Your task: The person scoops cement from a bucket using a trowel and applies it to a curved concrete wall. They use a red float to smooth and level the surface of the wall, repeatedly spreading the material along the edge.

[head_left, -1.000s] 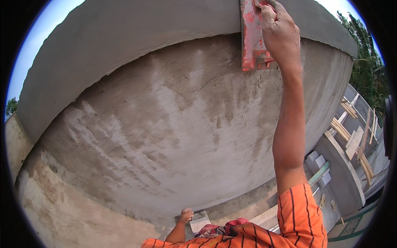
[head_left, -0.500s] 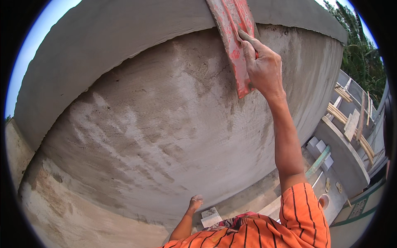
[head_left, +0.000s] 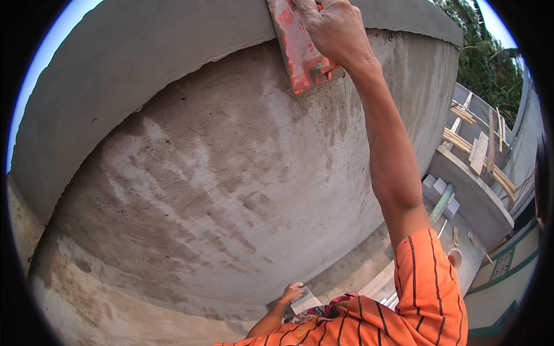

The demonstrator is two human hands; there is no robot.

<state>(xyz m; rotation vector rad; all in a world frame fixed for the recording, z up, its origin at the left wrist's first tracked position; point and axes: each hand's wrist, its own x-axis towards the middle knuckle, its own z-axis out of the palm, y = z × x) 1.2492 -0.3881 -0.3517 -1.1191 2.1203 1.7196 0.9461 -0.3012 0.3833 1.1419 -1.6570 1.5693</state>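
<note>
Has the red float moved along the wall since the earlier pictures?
Yes. The red float in the right hand has slid leftward, now straddling the ledge above the plastered wall.

Broad grey plastered wall [head_left: 219, 190] filling most of the view, rough and patchy, with paler streaks across the middle. Smoother grey band [head_left: 133, 63] along the top, bulging out over the rough part. Sandy, lighter strip [head_left: 69, 294] along the wall's base at lower left. Pale blue sky [head_left: 46, 63] at the upper left edge. Green trees [head_left: 490, 63] at upper right. Below them, a lower concrete wall [head_left: 473, 196] carrying stacked wooden planks [head_left: 479, 150]. Pale blocks [head_left: 441, 187] and a green board [head_left: 441, 203] just beside that wall, on a concrete ledge [head_left: 470, 256].
</note>
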